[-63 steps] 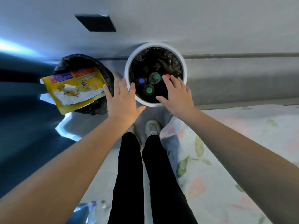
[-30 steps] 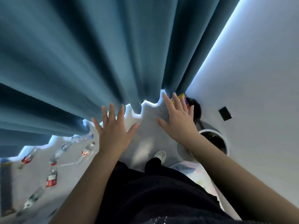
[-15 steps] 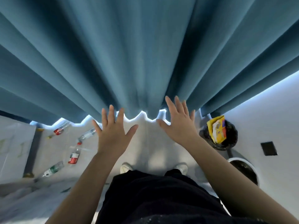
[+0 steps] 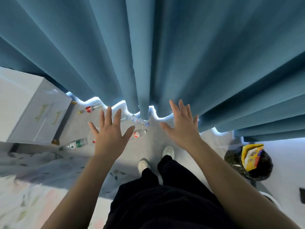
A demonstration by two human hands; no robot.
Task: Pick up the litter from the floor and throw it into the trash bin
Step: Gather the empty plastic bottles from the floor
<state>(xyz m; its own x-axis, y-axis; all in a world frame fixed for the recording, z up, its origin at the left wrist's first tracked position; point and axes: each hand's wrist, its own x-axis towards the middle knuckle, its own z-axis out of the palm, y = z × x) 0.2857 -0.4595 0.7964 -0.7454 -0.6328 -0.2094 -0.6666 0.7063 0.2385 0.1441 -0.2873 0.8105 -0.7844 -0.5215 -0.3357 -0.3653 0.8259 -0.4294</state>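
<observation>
Several empty plastic bottles lie on the grey floor below the curtain: a red-labelled bottle (image 4: 90, 109) at the far left, a green-labelled bottle (image 4: 76, 144) nearer the bed, a blue-capped bottle (image 4: 139, 120) by the curtain hem, and a red-and-white bottle (image 4: 140, 133) between my hands. My left hand (image 4: 109, 135) is held out flat with fingers spread, holding nothing, and hides part of the litter. My right hand (image 4: 182, 128) is also spread and empty. Only a sliver of the white trash bin's rim (image 4: 270, 198) shows at the lower right.
A blue curtain (image 4: 165, 55) hangs straight ahead. A white cabinet (image 4: 33, 113) stands at the left. The bed with a floral cover (image 4: 41, 171) lies at the lower left. A black bag (image 4: 257, 169) holding a yellow packet (image 4: 250, 156) sits at the right.
The view has swung left from the bin toward the curtain and the bottles. The bin has slid almost out of sight at the right. Both hands stay spread and empty.
</observation>
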